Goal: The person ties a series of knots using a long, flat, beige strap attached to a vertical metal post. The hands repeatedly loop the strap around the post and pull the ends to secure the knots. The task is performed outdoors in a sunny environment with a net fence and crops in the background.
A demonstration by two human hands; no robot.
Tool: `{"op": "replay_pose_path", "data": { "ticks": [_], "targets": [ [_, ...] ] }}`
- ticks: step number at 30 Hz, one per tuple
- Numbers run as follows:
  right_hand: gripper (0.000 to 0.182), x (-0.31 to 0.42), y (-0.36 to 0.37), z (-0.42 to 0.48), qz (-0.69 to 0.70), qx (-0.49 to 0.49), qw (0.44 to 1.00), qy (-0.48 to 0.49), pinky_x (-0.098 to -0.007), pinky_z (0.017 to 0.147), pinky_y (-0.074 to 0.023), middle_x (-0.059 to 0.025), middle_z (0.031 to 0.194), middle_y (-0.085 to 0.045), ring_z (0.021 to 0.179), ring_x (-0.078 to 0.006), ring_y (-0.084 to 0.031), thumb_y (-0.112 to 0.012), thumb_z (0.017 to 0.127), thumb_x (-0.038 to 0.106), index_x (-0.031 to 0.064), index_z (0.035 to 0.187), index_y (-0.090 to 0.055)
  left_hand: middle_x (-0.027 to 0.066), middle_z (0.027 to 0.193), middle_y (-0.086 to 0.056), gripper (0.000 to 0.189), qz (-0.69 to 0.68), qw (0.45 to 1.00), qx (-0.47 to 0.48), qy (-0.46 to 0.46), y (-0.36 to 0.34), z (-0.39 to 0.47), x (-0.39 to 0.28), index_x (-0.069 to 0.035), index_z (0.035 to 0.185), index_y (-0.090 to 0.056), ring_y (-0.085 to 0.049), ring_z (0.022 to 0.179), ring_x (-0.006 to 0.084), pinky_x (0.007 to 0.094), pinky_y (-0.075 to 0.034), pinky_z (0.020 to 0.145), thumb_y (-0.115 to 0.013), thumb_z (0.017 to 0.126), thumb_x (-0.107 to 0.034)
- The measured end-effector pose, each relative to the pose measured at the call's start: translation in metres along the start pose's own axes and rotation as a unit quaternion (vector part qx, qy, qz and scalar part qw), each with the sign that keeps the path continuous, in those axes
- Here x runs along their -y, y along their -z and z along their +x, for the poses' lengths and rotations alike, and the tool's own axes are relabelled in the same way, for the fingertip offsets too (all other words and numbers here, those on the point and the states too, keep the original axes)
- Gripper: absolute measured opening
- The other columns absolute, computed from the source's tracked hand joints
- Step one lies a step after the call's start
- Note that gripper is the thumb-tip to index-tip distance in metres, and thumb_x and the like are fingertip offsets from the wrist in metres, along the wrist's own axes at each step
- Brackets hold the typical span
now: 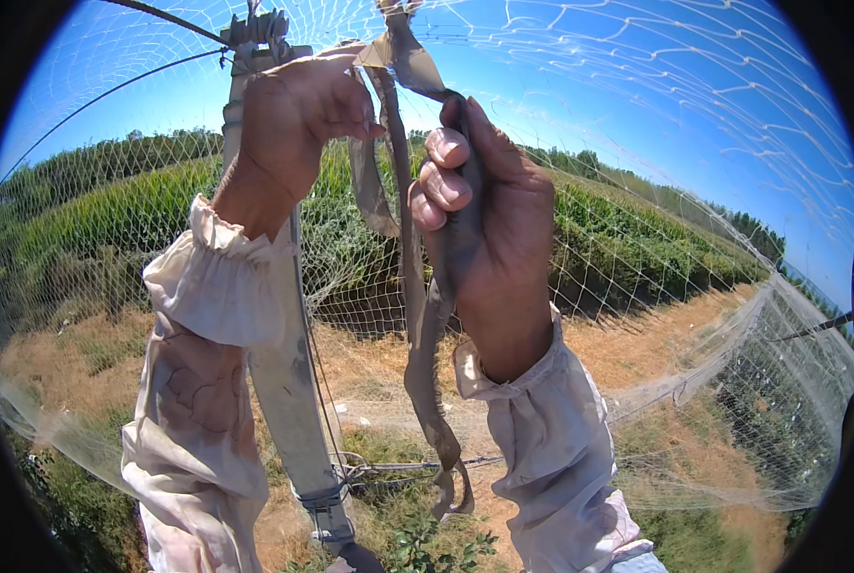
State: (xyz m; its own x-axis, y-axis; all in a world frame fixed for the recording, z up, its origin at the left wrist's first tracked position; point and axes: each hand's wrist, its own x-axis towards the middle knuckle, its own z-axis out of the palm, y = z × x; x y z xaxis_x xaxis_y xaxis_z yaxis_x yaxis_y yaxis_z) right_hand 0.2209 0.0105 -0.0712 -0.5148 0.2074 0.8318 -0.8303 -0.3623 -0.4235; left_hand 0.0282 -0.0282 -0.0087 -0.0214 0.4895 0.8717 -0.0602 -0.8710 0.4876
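A long grey-brown fabric strip (420, 344) with frayed edges hangs in front of me, its upper part folded and twisted near the top of the view. My right hand (499, 193) is closed around one length of it, fingers curled over the cloth and thumb pointing up. Higher and to the left, my left hand (291, 122) has its fingers bent at the strip's upper fold and appears to pinch it; the exact contact is partly hidden. A loop of the strip dangles between both hands, and loose ends hang low. Just behind my left hand rises a pale post (291, 401).
White netting (649, 57) spreads overhead and around the sides. Dark lines (169, 18) run to the post top, where a clustered fitting (258, 32) sits. Cords (319, 498) are tied around the post lower down. Leafy twigs (441, 544) stand below; crops (126, 193) grow beyond the net.
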Motion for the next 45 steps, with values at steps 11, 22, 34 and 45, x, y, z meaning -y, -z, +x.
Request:
{"op": "replay_pose_path", "data": {
  "ticks": [11, 22, 34, 45],
  "targets": [
    [0.019, -0.026, -0.011, 0.001, -0.244, -0.1, 0.961, 0.082, -0.0315, 0.041, -0.0489, -0.0161, 0.072, -0.07, 0.047, -0.0211, -0.064, -0.062, 0.1, 0.014, -0.0049, 0.095, -0.065, 0.0092, 0.099, -0.073, 0.021, 0.056, 0.998, -0.017, 0.006, -0.011, 0.004, 0.002, 0.001, 0.118, -0.065, -0.071, 0.083, 0.0175, 0.0322, -0.06, 0.079, -0.06, 0.098, -0.006],
    [0.018, -0.039, -0.028, 0.003, -0.294, -0.111, 0.946, 0.077, -0.0304, 0.044, -0.0499, -0.0144, 0.072, -0.069, 0.05, -0.0202, -0.064, -0.059, 0.101, 0.009, -0.0058, 0.096, -0.067, 0.0132, 0.091, -0.071, 0.026, -0.142, 0.969, 0.141, 0.147, 0.009, 0.005, 0.005, 0.001, 0.117, -0.062, -0.069, 0.066, 0.0172, 0.0271, -0.055, 0.052, -0.052, 0.101, -0.018],
    [0.033, -0.083, -0.024, -0.027, -0.677, -0.032, 0.668, 0.307, -0.0392, 0.062, -0.0462, -0.022, 0.079, -0.062, 0.069, -0.0389, -0.061, -0.051, 0.107, 0.018, -0.01, 0.092, -0.063, 0.011, 0.102, -0.073, 0.039, 0.29, 0.928, 0.082, -0.22, 0.037, 0.044, 0.03, 0.006, 0.131, -0.062, -0.061, 0.059, 0.0062, 0.0186, -0.043, 0.047, -0.057, 0.101, -0.018],
    [0.025, -0.079, 0.009, -0.032, -0.537, -0.136, 0.782, 0.286, -0.0389, 0.072, -0.0474, -0.02, 0.089, -0.063, 0.08, -0.0328, -0.062, -0.052, 0.103, 0.013, -0.0084, 0.096, -0.065, -0.0001, 0.079, -0.07, 0.012, 0.259, 0.944, 0.058, -0.194, -0.008, 0.023, 0.027, 0.001, 0.093, -0.077, -0.061, 0.069, 0.0033, 0.0208, -0.049, 0.058, -0.067, 0.086, 0.0]
  ]
}}
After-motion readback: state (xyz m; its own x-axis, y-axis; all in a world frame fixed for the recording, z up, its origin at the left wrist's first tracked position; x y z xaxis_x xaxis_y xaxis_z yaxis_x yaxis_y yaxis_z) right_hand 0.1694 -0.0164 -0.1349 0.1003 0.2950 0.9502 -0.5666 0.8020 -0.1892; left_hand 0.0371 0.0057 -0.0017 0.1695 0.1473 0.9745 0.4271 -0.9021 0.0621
